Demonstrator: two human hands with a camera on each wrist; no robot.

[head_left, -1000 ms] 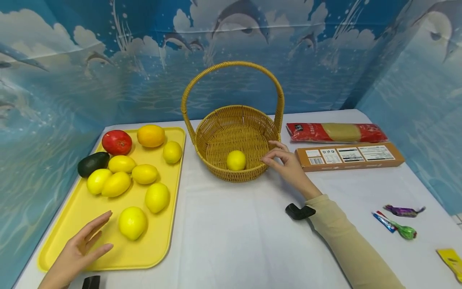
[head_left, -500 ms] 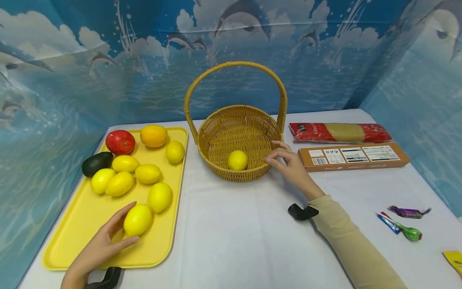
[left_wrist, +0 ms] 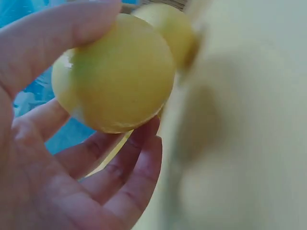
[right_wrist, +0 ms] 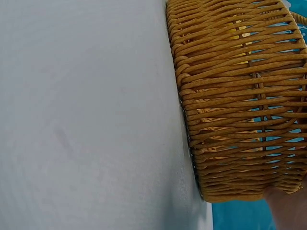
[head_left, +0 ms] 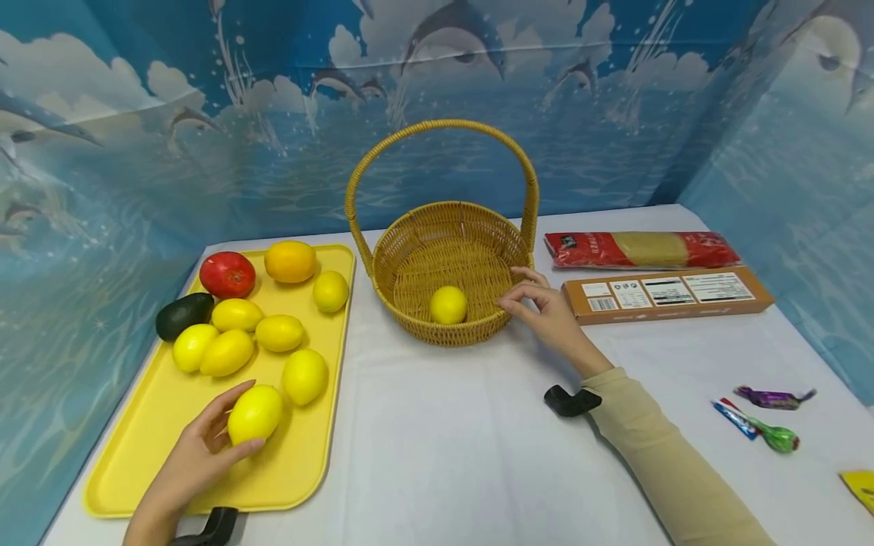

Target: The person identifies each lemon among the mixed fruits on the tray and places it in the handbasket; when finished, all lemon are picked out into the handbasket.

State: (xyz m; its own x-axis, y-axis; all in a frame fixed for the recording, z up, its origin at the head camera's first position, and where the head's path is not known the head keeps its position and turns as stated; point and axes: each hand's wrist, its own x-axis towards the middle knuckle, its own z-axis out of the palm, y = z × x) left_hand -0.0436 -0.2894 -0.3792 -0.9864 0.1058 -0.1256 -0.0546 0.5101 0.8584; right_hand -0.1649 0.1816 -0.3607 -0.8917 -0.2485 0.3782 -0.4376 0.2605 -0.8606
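In the head view my left hand (head_left: 198, 451) grips a yellow lemon (head_left: 256, 415) above the front part of the yellow tray (head_left: 146, 447). The left wrist view has the thumb on one side of this lemon (left_wrist: 117, 76) and curled fingers on the other; a shadow falls on the tray apart from it. My right hand (head_left: 546, 315) pinches the right rim of a round wicker basket (head_left: 451, 334) with a tall handle. One lemon (head_left: 448, 305) lies inside the basket. Only a blurred bit of the right hand (right_wrist: 288, 206) shows in the right wrist view, against the woven wall (right_wrist: 235, 110).
Several more lemons (head_left: 305, 377), an avocado (head_left: 184, 316), a red fruit (head_left: 227, 274) and an orange-yellow fruit (head_left: 290, 262) lie on the tray. Right of the basket are a red packet (head_left: 642, 250) and a long cardboard box (head_left: 669, 296). Wrapped candies (head_left: 774, 398) lie at the right.
My left hand has moved right to the front lemon, closed its fingers round it and shifted it slightly. The right hand stays at the basket rim.
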